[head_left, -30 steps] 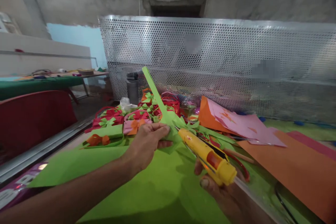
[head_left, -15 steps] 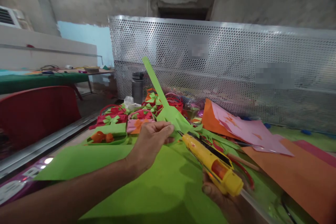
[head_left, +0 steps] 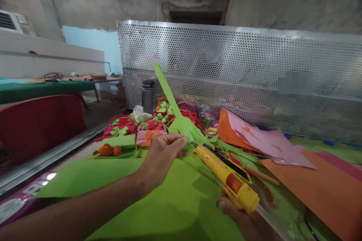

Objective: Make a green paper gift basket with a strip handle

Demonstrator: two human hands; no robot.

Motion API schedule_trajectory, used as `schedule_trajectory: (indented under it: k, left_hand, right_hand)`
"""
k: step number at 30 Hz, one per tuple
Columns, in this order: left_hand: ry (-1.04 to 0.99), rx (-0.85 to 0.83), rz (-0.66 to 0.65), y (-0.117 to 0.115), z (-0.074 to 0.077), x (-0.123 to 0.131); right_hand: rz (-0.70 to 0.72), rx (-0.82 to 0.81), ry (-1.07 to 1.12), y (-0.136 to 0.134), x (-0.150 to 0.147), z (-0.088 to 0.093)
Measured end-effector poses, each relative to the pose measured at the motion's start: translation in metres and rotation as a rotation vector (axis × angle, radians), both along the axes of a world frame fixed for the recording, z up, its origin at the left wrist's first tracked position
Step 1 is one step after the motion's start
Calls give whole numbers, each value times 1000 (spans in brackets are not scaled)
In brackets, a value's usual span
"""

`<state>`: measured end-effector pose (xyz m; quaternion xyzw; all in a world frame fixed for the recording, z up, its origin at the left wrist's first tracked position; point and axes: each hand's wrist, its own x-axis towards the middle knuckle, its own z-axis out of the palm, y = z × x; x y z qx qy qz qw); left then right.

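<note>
My left hand point(head_left: 164, 154) has its thumb and fingers pinched together at the lower edge of a light green felt piece point(head_left: 183, 126). A long flat strip of it rises up and to the left. My right hand point(head_left: 240, 212) is wrapped round a yellow hot glue gun point(head_left: 222, 167), its fingers partly hidden below it. The gun's dark nozzle points left, close to my left fingertips, and a clear glue stick point(head_left: 271, 222) sticks out of its back end. Under both hands lies a large green felt sheet point(head_left: 183, 199).
Small felt bags with bows, such as a pink one point(head_left: 143, 137) and a green one point(head_left: 121, 143), crowd behind my left hand. A grey bottle point(head_left: 147, 96) stands farther back. Orange sheets point(head_left: 319, 184) and pink sheets point(head_left: 263, 139) lie right. A perforated metal panel point(head_left: 240, 60) closes off the back.
The view has shifted very slightly. Both hands, the glue gun and the green felt piece hold almost the same positions.
</note>
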<state>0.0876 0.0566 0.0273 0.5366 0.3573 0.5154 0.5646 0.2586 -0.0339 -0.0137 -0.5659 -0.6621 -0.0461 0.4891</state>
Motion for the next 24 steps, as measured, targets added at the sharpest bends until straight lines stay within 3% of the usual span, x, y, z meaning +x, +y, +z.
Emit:
schedule_trajectory:
  k: [4, 24]
  left_hand:
    - [-1, -10, 9, -1, 1, 1]
    - [-31, -52, 7, -2, 1, 1]
  right_hand:
    - [83, -69, -54, -3, 0, 6]
    - [127, -164, 78, -3, -1, 5]
